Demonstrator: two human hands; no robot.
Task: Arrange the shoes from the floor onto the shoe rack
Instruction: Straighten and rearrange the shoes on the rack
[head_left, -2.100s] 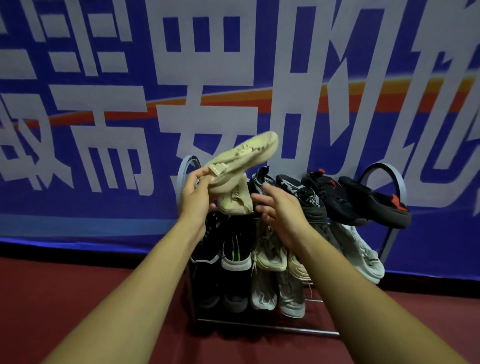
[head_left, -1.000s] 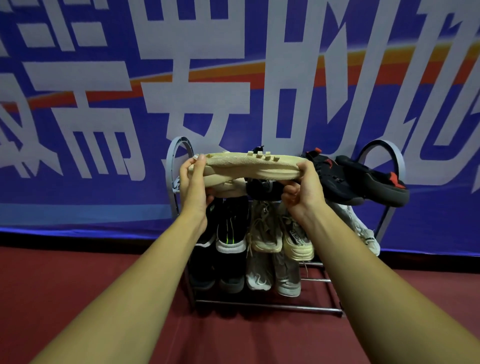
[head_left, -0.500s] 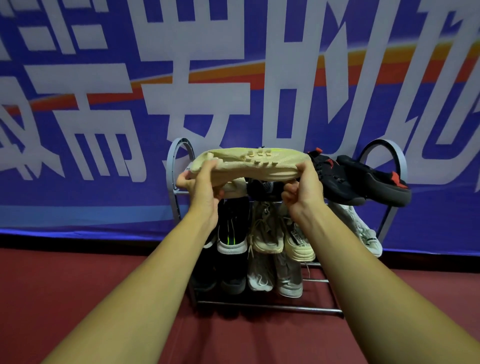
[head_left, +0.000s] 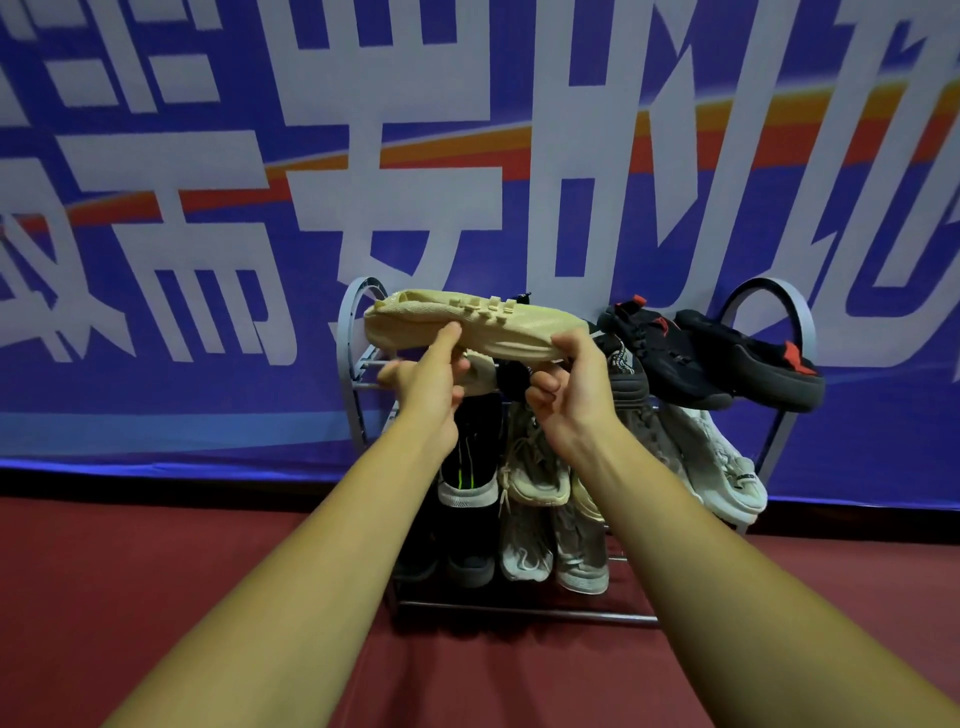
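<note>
Left hand (head_left: 428, 376) pinched the heel end of a beige shoe (head_left: 470, 327), thumb up against its side, grip closed on it. The shoe lay sideways, held level above the top tier of the metal shoe rack (head_left: 358, 332), not resting on it. A second beige shoe (head_left: 480, 375) sat just beneath, partly hidden behind the left hand. Right hand (head_left: 574, 387) gripped the toe end of the held shoe, fingers curled under. Further right on the top tier: two black shoes with red accents (head_left: 727, 358) (toes toward the wall). Lower tiers held black, beige and white shoes, tilted. Red floor (head_left: 156, 571) below; blue banner (head_left: 156, 156) behind.
</note>
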